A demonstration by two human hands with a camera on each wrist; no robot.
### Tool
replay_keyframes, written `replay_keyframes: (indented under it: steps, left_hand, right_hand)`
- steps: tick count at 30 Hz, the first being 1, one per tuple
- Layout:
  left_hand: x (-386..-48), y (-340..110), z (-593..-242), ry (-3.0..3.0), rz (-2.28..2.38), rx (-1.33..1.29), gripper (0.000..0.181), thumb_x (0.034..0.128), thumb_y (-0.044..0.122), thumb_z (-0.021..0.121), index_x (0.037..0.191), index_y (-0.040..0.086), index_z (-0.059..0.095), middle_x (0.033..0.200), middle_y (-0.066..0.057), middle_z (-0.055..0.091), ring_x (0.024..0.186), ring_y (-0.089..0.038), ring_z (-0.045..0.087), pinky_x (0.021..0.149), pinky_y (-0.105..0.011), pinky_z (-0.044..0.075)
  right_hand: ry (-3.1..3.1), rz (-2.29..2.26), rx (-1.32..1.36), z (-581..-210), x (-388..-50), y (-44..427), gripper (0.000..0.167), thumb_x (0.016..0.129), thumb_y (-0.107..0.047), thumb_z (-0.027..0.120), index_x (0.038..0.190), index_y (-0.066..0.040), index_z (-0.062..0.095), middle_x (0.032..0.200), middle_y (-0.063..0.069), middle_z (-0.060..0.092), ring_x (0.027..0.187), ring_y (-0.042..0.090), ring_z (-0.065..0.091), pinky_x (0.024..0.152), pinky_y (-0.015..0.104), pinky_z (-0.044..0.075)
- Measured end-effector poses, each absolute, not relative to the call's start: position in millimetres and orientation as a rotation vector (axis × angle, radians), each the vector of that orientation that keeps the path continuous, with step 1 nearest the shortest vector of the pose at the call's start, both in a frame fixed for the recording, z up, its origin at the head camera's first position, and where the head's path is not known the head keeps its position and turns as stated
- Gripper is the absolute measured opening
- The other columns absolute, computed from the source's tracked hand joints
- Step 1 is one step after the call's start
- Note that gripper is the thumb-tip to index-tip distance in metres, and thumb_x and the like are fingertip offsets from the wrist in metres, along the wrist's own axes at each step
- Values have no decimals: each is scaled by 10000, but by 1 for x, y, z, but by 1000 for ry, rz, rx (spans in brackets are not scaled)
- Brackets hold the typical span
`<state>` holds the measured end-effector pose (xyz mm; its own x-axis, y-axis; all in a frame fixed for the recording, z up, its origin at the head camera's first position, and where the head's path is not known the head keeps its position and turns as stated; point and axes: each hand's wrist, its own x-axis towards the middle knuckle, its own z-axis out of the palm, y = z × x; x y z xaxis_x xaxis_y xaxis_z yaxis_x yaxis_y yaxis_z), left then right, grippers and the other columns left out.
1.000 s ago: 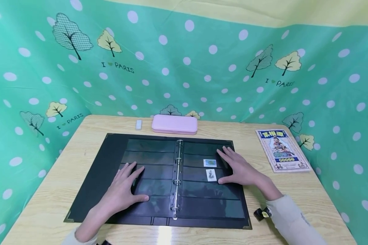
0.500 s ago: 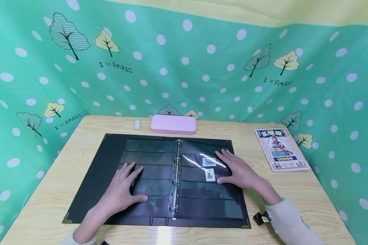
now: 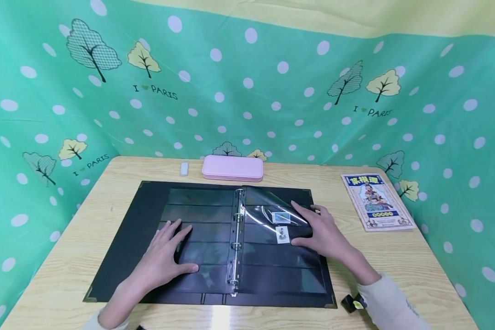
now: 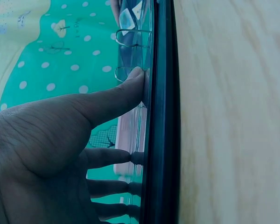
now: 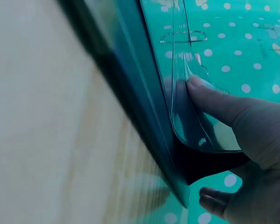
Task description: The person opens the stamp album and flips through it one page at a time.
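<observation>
A black ring-binder stamp album (image 3: 123,247) lies open on the table, with clear-pocketed black pages on both sides of its metal rings (image 3: 236,246). My left hand (image 3: 161,256) rests with spread fingers on the left page (image 3: 208,231). At the right page's (image 3: 272,277) outer edge, my right hand (image 3: 327,236) pinches the page, its upper part bent up off the cover. Two stamps show in that page: a blue one (image 3: 281,217) above a pale one (image 3: 282,234). The right wrist view shows the thumb (image 5: 210,95) on the curved sheet; some fingers are hidden behind it.
Behind the album stand a pink case (image 3: 233,168) and a small whitish block (image 3: 184,169). A booklet (image 3: 377,201) with a colourful cover lies at the right. Green dotted cloth (image 3: 247,114) hangs along the table's back and sides.
My right fingers have curled round the right page's outer edge, and its upper corner has risen and bowed, with shiny reflections across it. My left hand has stayed in place.
</observation>
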<state>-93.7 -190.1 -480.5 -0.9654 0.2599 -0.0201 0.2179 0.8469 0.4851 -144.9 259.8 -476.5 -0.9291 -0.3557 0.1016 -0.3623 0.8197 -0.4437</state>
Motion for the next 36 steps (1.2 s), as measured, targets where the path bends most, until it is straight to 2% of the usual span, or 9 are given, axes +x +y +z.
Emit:
replay_keyframes:
  steps: [4, 7, 10, 14, 24, 28, 33, 35, 36]
  left_hand:
    - [-94, -190, -480, 2940, 757, 379, 1061, 747, 453, 1035, 1605, 34, 573, 1709, -334, 389, 1605, -601, 251, 1261, -792, 202]
    - [-94, -190, -480, 2941, 759, 381, 1059, 747, 450, 1035, 1605, 35, 574, 1709, -334, 389, 1605, -600, 253, 1262, -792, 201]
    - [-93, -190, -480, 2942, 762, 385, 1055, 748, 448, 1035, 1604, 36, 575, 1708, -334, 390, 1606, -599, 253, 1262, -792, 199]
    - [-93, -190, -480, 2946, 765, 389, 1051, 747, 441, 1036, 1600, 33, 577, 1706, -335, 392, 1604, -601, 254, 1260, -795, 198]
    - [-93, -191, -481, 2945, 769, 391, 1052, 743, 443, 1039, 1600, 39, 582, 1707, -328, 398, 1601, -605, 261, 1261, -794, 201]
    - [-93, -191, -482, 2946, 768, 392, 1051, 743, 445, 1037, 1599, 39, 583, 1706, -328, 399, 1601, -604, 260, 1260, -795, 199]
    - [-93, -191, -482, 2943, 774, 391, 1047, 748, 444, 1036, 1600, 39, 582, 1708, -328, 396, 1603, -604, 257, 1261, -794, 196]
    - [-92, -191, -482, 2942, 776, 391, 1046, 750, 443, 1035, 1602, 42, 581, 1710, -325, 395, 1604, -602, 256, 1262, -794, 195]
    - [-92, -192, -482, 2943, 776, 391, 1045, 749, 443, 1035, 1602, 43, 581, 1710, -324, 396, 1605, -602, 256, 1262, -794, 195]
  right_hand:
    - [-2967, 755, 533, -473, -142, 255, 1057, 851, -304, 999, 1731, -193, 424, 1149, 169, 817, 1327, 514, 539, 993, 665, 549]
    - [-2955, 760, 531, -471, -139, 252, 1047, 862, -263, 992, 1732, -177, 417, 1322, 208, 772, 1222, 452, 594, 925, 605, 577]
    - [-2942, 792, 555, -471, -138, 252, 1054, 872, -198, 982, 1741, -146, 387, 1566, 234, 622, 1330, 485, 610, 1012, 639, 571]
    - [-2932, 865, 572, -471, -138, 252, 1098, 873, -152, 977, 1756, -109, 326, 1736, 253, 403, 1543, 514, 452, 1141, 705, 484]
    - [-2931, 963, 531, -473, -139, 255, 1179, 883, -158, 970, 1780, -86, 210, 1832, 278, 72, 1587, 587, 311, 1122, 696, 503]
    - [-2916, 1033, 467, -472, -137, 255, 1222, 901, -154, 954, 1790, -79, 118, 1821, 307, -37, 1600, 623, 219, 1179, 732, 420]
    - [-2896, 1076, 404, -472, -136, 257, 1239, 928, -145, 923, 1788, -74, 34, 1834, 260, 16, 1654, 549, 137, 1286, 699, 256]
    - [-2875, 1089, 399, -471, -135, 257, 1195, 943, -112, 902, 1786, -59, 56, 1835, 250, 78, 1658, 523, 171, 1294, 673, 267]
    - [-2864, 1099, 397, -471, -134, 258, 1168, 951, -94, 891, 1784, -51, 73, 1827, 263, 108, 1635, 533, 239, 1276, 655, 319]
